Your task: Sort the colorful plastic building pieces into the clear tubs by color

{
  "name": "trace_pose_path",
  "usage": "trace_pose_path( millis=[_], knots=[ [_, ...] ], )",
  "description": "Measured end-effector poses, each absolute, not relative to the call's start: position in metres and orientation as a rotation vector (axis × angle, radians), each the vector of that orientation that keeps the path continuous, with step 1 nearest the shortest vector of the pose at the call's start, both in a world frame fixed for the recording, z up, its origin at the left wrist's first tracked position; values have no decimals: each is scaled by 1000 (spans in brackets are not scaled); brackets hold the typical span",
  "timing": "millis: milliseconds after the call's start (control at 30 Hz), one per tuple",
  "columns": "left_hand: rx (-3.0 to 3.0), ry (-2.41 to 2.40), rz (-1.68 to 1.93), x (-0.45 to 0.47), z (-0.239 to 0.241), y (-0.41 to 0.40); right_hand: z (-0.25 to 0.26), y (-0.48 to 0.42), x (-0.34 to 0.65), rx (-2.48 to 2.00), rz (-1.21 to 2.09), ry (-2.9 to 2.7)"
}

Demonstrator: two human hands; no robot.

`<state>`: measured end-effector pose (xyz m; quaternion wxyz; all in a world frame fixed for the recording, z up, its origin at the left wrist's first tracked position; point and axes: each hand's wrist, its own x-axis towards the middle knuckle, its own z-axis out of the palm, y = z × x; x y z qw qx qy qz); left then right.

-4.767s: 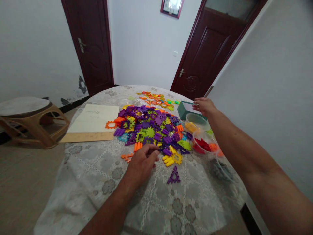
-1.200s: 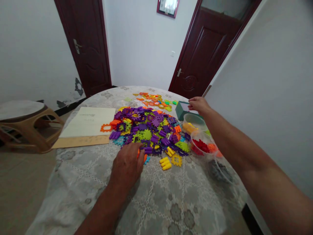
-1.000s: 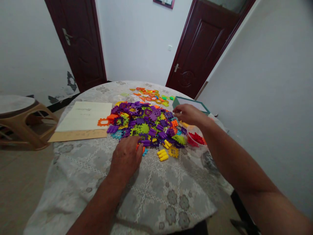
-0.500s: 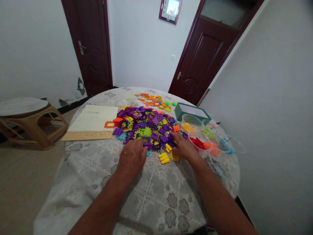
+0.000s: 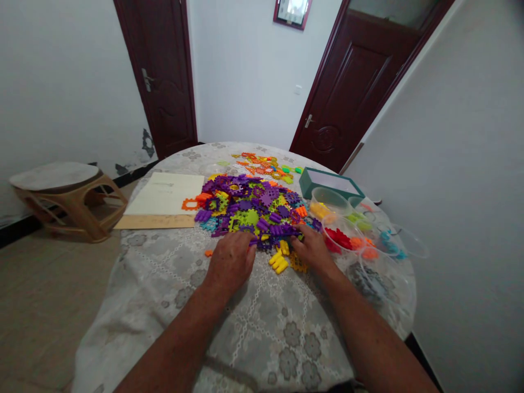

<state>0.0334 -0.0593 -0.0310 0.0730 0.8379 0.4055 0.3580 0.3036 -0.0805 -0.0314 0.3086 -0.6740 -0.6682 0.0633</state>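
A heap of toothed plastic building pieces, mostly purple with green, yellow and orange ones, lies mid-table. My left hand is at its near edge, fingers curled and closed on a small purple piece, mostly covered by the hand. At the heap's right front, my right hand pinches another purple piece between thumb and fingers. Between my hands lie joined yellow rounded pieces. A yellow-orange lattice piece rests just under my right hand.
Clear plastic tubs with sorted coloured pieces crowd the right side, near a green box. Paper sheets lie at the left. More orange and yellow pieces are scattered behind the heap. A stool stands left of the table.
The whole view has shifted slightly to the right. My left hand has moved a little inward along the heap's front edge; my right hand stays at the heap's right front, fingers slightly repositioned.
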Motion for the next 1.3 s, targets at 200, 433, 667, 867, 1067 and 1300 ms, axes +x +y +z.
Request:
trace_pose_path(
  millis=[200, 433, 667, 867, 1067, 1300],
  knots=[
    [2522, 1176, 1148, 35, -28, -61, -20, -87, 297, -1660, 466, -1514],
    [2541, 1118, 1187, 40, -27, -65, -31, -83, 284, -1484, 962, -1143],
    [2263, 1006, 1134, 44, -17, -71, -28, -88, 272, -1246, 1219, -1083],
    [2055, 988, 1016, 47, -7, -78, -16, -107, 243, -1238, 1224, -1340],
    [1817, 1091, 958, 46, -3, -75, -11, -109, 239, -1298, 1014, -1364],
    [1493, 1034, 1022, 36, 5, -65, -11, -108, 239, -1428, 919, -1312]
  ],
)
